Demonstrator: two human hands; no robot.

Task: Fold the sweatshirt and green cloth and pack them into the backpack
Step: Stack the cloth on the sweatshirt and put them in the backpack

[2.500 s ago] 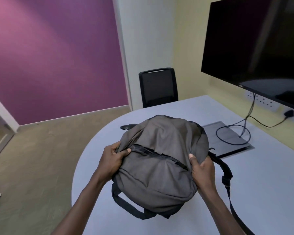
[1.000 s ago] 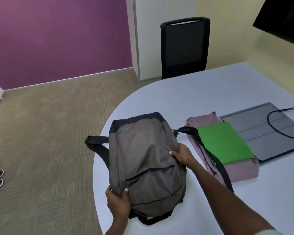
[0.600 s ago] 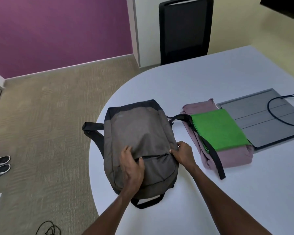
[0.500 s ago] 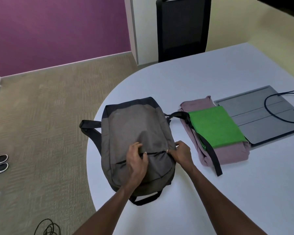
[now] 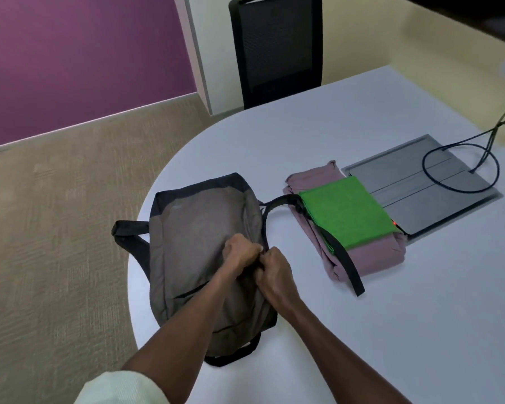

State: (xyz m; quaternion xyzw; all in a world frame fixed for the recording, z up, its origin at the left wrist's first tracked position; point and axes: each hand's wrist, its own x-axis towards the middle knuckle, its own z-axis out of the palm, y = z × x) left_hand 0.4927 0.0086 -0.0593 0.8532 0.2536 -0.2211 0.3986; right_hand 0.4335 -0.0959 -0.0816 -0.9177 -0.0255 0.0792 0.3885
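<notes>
A grey backpack (image 5: 199, 228) lies flat on the white table (image 5: 362, 330) near its rounded left edge. Both hands meet at the backpack's right side. My left hand (image 5: 239, 253) pinches the fabric or zipper there with curled fingers. My right hand (image 5: 274, 272) grips the same edge just beside it. To the right lies the folded pink sweatshirt (image 5: 370, 258) with the folded green cloth (image 5: 347, 212) stacked on top. One black backpack strap (image 5: 340, 255) runs across the sweatshirt's left side.
A grey floor-box panel (image 5: 438, 196) set in the table sits behind the clothes, with a looped black cable (image 5: 461, 167) on it. A black office chair (image 5: 274, 45) stands at the table's far side. Carpet floor lies to the left.
My left hand slid from the front pocket to the backpack's right edge, meeting my right hand. The backpack stays flat on the table; the clothes have not moved.
</notes>
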